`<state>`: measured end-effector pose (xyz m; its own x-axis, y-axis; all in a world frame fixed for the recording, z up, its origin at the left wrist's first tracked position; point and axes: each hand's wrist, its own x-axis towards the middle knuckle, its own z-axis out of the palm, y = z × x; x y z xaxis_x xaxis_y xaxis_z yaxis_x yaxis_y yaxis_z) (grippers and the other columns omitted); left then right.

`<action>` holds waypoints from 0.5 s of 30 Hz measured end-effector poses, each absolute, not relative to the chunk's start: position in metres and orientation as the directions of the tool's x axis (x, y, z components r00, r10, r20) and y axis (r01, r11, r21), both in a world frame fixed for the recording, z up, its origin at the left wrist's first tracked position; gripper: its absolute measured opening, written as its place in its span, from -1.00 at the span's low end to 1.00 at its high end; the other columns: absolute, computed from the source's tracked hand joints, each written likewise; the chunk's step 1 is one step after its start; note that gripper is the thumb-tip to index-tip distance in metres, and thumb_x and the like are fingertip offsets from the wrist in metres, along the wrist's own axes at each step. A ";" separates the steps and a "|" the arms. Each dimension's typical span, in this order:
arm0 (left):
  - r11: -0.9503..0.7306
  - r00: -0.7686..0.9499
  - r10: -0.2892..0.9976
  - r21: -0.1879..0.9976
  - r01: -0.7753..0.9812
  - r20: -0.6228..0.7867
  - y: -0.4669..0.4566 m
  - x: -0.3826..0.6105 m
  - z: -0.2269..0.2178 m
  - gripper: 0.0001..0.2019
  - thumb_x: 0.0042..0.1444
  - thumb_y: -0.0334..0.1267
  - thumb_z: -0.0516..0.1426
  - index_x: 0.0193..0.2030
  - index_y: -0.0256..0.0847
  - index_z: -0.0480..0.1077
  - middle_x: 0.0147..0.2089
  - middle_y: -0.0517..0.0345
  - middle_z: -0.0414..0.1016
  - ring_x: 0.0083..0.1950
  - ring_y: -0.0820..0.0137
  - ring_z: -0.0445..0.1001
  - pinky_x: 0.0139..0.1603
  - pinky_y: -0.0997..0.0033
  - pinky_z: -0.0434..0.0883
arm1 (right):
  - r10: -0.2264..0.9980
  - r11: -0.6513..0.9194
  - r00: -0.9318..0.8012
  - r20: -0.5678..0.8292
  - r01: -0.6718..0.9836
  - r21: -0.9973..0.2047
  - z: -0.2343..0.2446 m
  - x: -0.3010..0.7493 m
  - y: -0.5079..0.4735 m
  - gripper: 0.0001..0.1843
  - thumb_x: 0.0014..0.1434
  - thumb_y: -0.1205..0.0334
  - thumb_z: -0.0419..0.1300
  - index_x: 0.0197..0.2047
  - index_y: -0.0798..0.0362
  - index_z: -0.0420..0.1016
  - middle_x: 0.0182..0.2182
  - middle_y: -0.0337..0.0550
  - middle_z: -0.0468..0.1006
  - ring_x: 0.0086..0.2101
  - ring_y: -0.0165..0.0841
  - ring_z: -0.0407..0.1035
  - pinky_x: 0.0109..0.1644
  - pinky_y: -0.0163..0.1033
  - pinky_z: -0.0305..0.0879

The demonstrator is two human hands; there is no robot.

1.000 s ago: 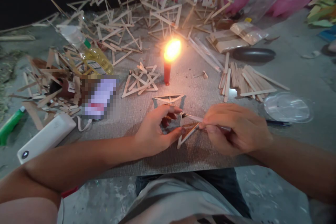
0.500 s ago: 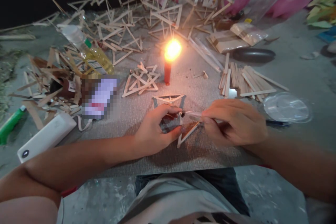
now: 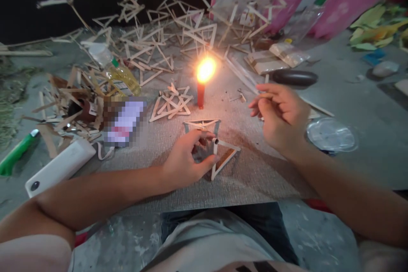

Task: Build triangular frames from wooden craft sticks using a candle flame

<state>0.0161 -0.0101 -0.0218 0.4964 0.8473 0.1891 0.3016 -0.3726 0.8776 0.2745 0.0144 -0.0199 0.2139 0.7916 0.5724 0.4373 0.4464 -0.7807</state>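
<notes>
A small triangle of wooden craft sticks (image 3: 227,162) stands on the table, one corner dark and burnt-looking. My left hand (image 3: 188,155) steadies its near-left side between thumb and fingertips. My right hand (image 3: 280,114) hovers at the right with loosely curled fingers, and no object shows in its grasp. Its fingertips are at the near end of the clear glue sticks (image 3: 242,72). Beyond my left hand lies another craft-stick piece (image 3: 202,123) on grey marked lines. The lit red candle (image 3: 200,95) stands upright past both hands.
Joined craft-stick frames (image 3: 146,46) crowd the back. At left are a bottle of yellow liquid (image 3: 123,78), a phone (image 3: 126,121), a white power bank (image 3: 60,165) and a green-handled tool (image 3: 19,153). A clear round lid (image 3: 331,134) and dark oval case (image 3: 295,77) lie right.
My right hand has drawn away from the triangle's burnt corner, up and to the right; the clear glue stick no longer shows in it. My left hand stays at the triangle.
</notes>
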 end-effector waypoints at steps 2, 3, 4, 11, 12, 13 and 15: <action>-0.423 0.500 0.835 0.850 0.315 0.231 -0.011 0.013 -0.019 -0.59 0.11 -0.21 0.31 0.09 -0.24 0.47 -0.15 0.05 0.54 -0.27 0.39 0.45 -0.27 0.34 0.45 | 0.869 0.337 0.220 0.443 0.392 -0.856 -0.023 0.280 0.027 -0.74 0.35 0.29 0.12 0.07 0.02 0.50 -0.38 -0.23 0.60 -0.48 -0.42 0.48 -0.37 -0.25 0.47; -0.453 0.502 0.825 0.835 0.311 0.260 -0.011 0.011 -0.017 -0.58 0.12 -0.19 0.29 0.11 -0.24 0.45 -0.14 0.05 0.52 -0.25 0.37 0.45 -0.24 0.32 0.44 | 0.890 0.282 0.231 0.392 0.396 -0.874 -0.025 0.284 0.032 -0.76 0.35 0.30 0.08 0.03 0.02 0.49 -0.41 -0.24 0.59 -0.50 -0.42 0.47 -0.37 -0.24 0.45; -0.483 0.505 0.812 0.823 0.297 0.294 -0.012 0.009 -0.016 -0.59 0.13 -0.18 0.27 0.11 -0.23 0.44 -0.14 0.04 0.51 -0.23 0.35 0.44 -0.22 0.29 0.44 | 0.901 0.234 0.245 0.358 0.422 -0.876 -0.026 0.287 0.037 -0.79 0.36 0.30 0.04 -0.03 0.01 0.47 -0.45 -0.25 0.56 -0.52 -0.41 0.45 -0.38 -0.23 0.43; -0.872 0.274 0.431 0.475 -0.118 0.860 -0.024 0.008 -0.005 -0.91 0.09 -0.37 0.15 -0.37 -0.19 0.27 -0.35 0.16 0.33 -0.39 0.43 0.31 -0.41 0.36 0.27 | 0.885 0.110 0.140 0.444 0.864 -0.492 -0.031 0.286 0.045 -0.94 0.22 0.28 0.14 -0.22 -0.02 0.41 -0.49 -0.20 0.58 -0.49 -0.29 0.45 -0.38 -0.21 0.21; -0.894 0.252 0.361 0.410 -0.179 0.898 -0.029 0.010 -0.001 -0.91 0.10 -0.36 0.14 -0.37 -0.20 0.28 -0.37 0.17 0.33 -0.43 0.45 0.29 -0.43 0.37 0.25 | 0.888 0.108 0.128 0.441 0.875 -0.472 -0.031 0.283 0.045 -0.96 0.18 0.28 0.17 -0.26 -0.02 0.44 -0.50 -0.20 0.59 -0.49 -0.29 0.45 -0.37 -0.22 0.19; -0.890 0.249 0.348 0.402 -0.215 0.904 -0.036 0.012 0.005 -0.93 0.12 -0.35 0.13 -0.37 -0.21 0.29 -0.37 0.16 0.33 -0.44 0.46 0.29 -0.45 0.37 0.24 | 0.889 0.106 0.124 0.440 0.880 -0.463 -0.032 0.281 0.045 -0.97 0.16 0.28 0.20 -0.28 -0.02 0.46 -0.52 -0.20 0.59 -0.50 -0.29 0.44 -0.36 -0.22 0.19; -0.813 0.300 0.471 0.540 -0.217 0.830 -0.053 0.018 0.023 -0.94 0.17 -0.32 0.13 -0.33 -0.20 0.33 -0.36 0.13 0.37 -0.41 0.44 0.33 -0.44 0.38 0.29 | 0.888 0.087 0.129 0.442 0.895 -0.437 -0.032 0.278 0.047 -0.94 0.15 0.27 0.20 -0.28 0.00 0.51 -0.51 -0.18 0.61 -0.47 -0.28 0.46 -0.34 -0.23 0.18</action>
